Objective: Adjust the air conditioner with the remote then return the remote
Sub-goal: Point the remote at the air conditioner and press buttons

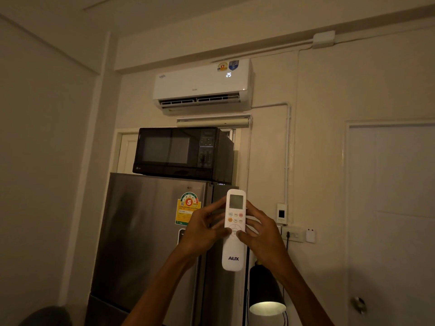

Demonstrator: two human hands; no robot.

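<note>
A white wall air conditioner hangs high on the far wall, its vent flap open and its display reading 25. I hold a white remote marked AUX upright in front of me, pointed up toward the unit. My left hand grips its left side, thumb on the round button pad. My right hand grips its right side, thumb also on the pad. The remote's small screen faces me.
A black microwave sits on a steel fridge directly below the air conditioner. A lit black lamp stands lower right of the remote. Wall sockets and a white door with a knob are on the right.
</note>
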